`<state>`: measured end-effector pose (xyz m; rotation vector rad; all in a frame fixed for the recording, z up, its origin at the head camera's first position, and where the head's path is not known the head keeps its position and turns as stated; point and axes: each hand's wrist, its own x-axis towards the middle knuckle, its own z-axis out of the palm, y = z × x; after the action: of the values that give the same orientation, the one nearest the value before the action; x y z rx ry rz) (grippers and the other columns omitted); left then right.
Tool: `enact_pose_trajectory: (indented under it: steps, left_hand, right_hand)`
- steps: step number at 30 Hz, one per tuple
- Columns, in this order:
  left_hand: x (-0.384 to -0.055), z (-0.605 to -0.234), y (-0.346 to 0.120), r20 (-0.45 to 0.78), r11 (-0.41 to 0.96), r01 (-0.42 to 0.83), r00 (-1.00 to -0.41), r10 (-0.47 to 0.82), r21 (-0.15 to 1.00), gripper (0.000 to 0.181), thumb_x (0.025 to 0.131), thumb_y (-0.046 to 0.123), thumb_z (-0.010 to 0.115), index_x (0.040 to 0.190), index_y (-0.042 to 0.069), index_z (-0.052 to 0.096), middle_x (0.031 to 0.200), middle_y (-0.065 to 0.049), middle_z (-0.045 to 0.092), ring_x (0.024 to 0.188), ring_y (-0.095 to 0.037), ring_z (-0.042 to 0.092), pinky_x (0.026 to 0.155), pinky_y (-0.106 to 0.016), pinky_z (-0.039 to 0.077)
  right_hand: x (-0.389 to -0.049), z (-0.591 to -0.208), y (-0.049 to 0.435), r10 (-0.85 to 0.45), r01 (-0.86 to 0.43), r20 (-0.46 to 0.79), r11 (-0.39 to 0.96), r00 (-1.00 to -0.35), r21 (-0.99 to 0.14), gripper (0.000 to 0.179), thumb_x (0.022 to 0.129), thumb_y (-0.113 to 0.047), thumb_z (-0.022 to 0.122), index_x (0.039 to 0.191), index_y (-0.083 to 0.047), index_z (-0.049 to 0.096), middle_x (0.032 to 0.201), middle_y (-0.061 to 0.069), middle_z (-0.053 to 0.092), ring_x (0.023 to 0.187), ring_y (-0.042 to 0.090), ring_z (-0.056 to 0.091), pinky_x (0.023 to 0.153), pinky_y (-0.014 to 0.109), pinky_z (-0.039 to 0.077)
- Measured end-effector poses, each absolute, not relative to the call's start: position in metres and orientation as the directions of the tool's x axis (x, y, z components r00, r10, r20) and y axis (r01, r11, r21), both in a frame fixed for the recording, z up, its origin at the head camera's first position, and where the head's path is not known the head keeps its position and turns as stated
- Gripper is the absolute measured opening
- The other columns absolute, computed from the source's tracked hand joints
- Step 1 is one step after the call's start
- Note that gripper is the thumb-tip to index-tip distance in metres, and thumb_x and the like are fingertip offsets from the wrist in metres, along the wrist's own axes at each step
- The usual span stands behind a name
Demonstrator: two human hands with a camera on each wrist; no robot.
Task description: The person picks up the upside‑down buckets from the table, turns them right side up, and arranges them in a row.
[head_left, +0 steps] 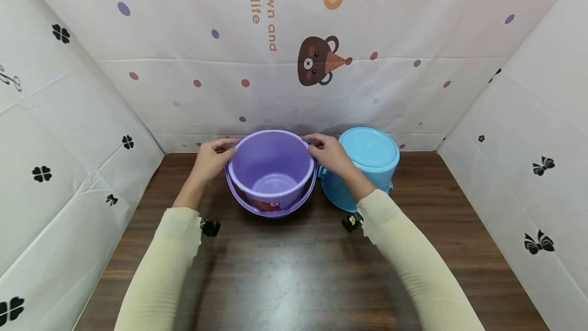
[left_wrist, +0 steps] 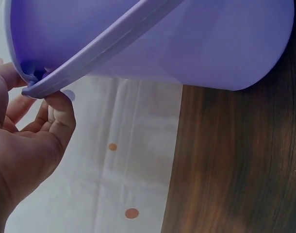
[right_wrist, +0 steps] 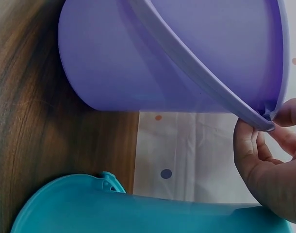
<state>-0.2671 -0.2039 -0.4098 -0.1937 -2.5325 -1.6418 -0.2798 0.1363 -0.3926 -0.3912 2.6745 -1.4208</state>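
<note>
A purple bucket (head_left: 272, 162) stands upright on the wooden table near the back wall, with its mouth facing up. Its purple handle (head_left: 274, 213) hangs down across the front, below a red label (head_left: 265, 205). My left hand (head_left: 212, 159) pinches the bucket's left side at the rim, where the handle (left_wrist: 94, 53) joins it. On the opposite side, my right hand (head_left: 329, 153) grips the same kind of joint, with thumb and fingers around the handle end (right_wrist: 257, 121).
A light blue bucket (head_left: 369, 149) stands upside down to the right, partly behind my right forearm. Printed white sheets (head_left: 275, 96) form the back and side walls. Dark wooden table (head_left: 285, 269) stretches in front of both buckets.
</note>
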Motion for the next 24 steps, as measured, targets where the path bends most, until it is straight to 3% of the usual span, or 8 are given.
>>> enact_pose_trajectory:
  steps: [3,7,16,24]
  left_hand:
    - [-0.267,-0.408,-0.204,0.153,0.429,0.16,-0.987,0.051,0.889,0.033,0.098,0.013,0.068,0.129,0.004,0.072,0.108,-0.023,0.069,0.091,-0.012,0.062,0.07,-0.016,0.052]
    - [-0.264,-0.404,-0.206,0.136,0.47,0.151,-0.989,0.066,0.869,0.037,0.099,0.017,0.067,0.134,0.005,0.068,0.115,-0.025,0.07,0.096,-0.018,0.064,0.07,-0.017,0.054]
    - [-0.246,-0.399,-0.212,0.2,0.519,0.203,-0.978,0.063,0.83,0.044,0.099,0.022,0.069,0.14,0.007,0.064,0.124,-0.023,0.07,0.111,-0.036,0.068,0.075,-0.013,0.051]
    - [-0.227,-0.403,-0.215,0.277,0.441,0.284,-0.957,0.082,0.851,0.052,0.095,0.017,0.075,0.145,0.01,0.059,0.137,-0.02,0.064,0.119,-0.036,0.064,0.086,-0.012,0.05]
  right_hand:
    - [-0.28,-0.391,0.137,-0.269,-0.183,0.036,0.543,-0.962,-0.82,0.037,0.103,-0.021,0.053,0.137,-0.019,0.067,0.114,0.014,0.071,0.082,0.024,0.064,0.066,0.032,0.053]
    - [-0.279,-0.389,0.138,-0.269,-0.192,0.039,0.573,-0.962,-0.797,0.039,0.103,-0.022,0.053,0.139,-0.02,0.065,0.118,0.012,0.071,0.09,0.024,0.065,0.07,0.034,0.052]
    - [-0.265,-0.389,0.143,-0.276,-0.2,0.041,0.576,-0.96,-0.792,0.044,0.105,-0.026,0.056,0.148,-0.017,0.053,0.138,0.012,0.062,0.128,0.032,0.061,0.101,0.049,0.054]
    - [-0.245,-0.396,0.15,-0.302,-0.284,0.144,0.494,-0.942,-0.822,0.053,0.103,-0.022,0.063,0.153,-0.012,0.047,0.148,0.014,0.051,0.134,0.032,0.056,0.11,0.05,0.049]
